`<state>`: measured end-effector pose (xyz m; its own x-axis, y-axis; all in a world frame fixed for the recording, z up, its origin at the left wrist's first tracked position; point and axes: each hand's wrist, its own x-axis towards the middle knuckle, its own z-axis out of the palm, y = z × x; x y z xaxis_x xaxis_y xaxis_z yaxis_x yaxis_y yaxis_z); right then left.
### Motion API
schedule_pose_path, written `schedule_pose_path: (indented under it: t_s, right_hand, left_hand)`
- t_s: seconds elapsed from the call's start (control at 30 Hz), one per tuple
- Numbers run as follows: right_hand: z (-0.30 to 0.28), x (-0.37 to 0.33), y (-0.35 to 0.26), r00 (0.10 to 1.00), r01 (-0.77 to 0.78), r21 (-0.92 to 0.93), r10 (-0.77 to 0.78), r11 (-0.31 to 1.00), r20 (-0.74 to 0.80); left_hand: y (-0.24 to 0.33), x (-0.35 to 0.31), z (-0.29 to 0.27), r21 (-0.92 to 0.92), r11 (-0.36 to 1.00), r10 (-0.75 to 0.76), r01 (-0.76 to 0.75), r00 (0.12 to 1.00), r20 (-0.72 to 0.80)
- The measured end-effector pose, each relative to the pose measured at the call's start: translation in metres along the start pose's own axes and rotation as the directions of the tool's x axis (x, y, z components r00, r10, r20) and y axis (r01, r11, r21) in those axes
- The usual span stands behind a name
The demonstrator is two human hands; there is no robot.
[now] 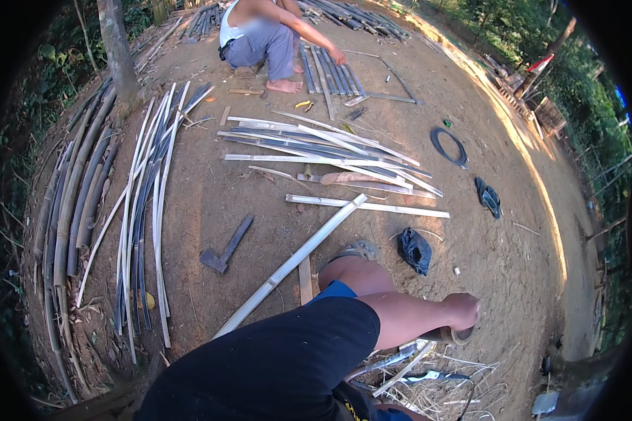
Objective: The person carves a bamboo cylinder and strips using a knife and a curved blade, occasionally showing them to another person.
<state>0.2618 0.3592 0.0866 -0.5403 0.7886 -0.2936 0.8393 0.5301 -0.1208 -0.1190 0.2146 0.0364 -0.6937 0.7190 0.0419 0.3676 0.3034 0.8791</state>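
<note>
My left arm reaches across to the right in a black sleeve. Its hand [462, 311] is closed, low over a dark, round-ended brown thing [463, 335] that I cannot identify. Whether the fingers grip it is hidden. My right hand does not show. Below the left forearm, pale shavings and slivers [463, 396] surround a blue, white and black object [432, 377]. A long pale bamboo strip [295, 263] slants past my bent leg [354, 274]. Left of it lies a hammer-like tool [226, 247] with a dark head.
Split bamboo strips [344, 151] lie piled ahead, with more strips [147, 203] and bamboo poles [77, 189] at left. A crumpled black bag [414, 250], a sandal [487, 198] and a dark coil [448, 147] are right. Another person [263, 49] crouches beside a slatted bamboo panel [330, 74].
</note>
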Motion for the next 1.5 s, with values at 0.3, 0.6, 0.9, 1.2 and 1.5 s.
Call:
schedule_pose_path:
  t_s: [0.3, 0.6, 0.9, 1.2, 1.5]
  right_hand:
    - [-0.007, -0.008, -0.017, 0.997, -0.081, -0.165, 0.077, 0.983, -0.030]
    - [-0.008, -0.004, -0.007, 0.999, -0.044, -0.213, 0.048, 0.976, 0.016]
    - [-0.011, 0.004, 0.023, 0.986, -0.030, -0.217, 0.064, 0.976, 0.153]
    - [-0.003, 0.036, 0.044, 0.954, -0.041, -0.020, 0.045, 0.999, 0.296]
    - [0.005, 0.061, 0.036, 0.973, 0.064, -0.033, -0.055, 0.997, 0.225]
  left_hand:
    - [-0.003, 0.003, -0.003, 0.014, 1.000, -0.017, 0.017, 0.999, 0.049]
    - [-0.006, 0.007, 0.002, 0.023, 0.999, -0.041, 0.041, 0.999, 0.005]
    - [-0.008, 0.022, 0.018, 0.014, 0.999, -0.036, 0.036, 0.999, 0.029]
    - [0.002, 0.013, 0.009, -0.005, 0.995, -0.098, 0.098, 0.993, 0.064]
    - [-0.001, 0.008, -0.012, 0.068, 0.996, -0.057, 0.060, 0.997, -0.047]
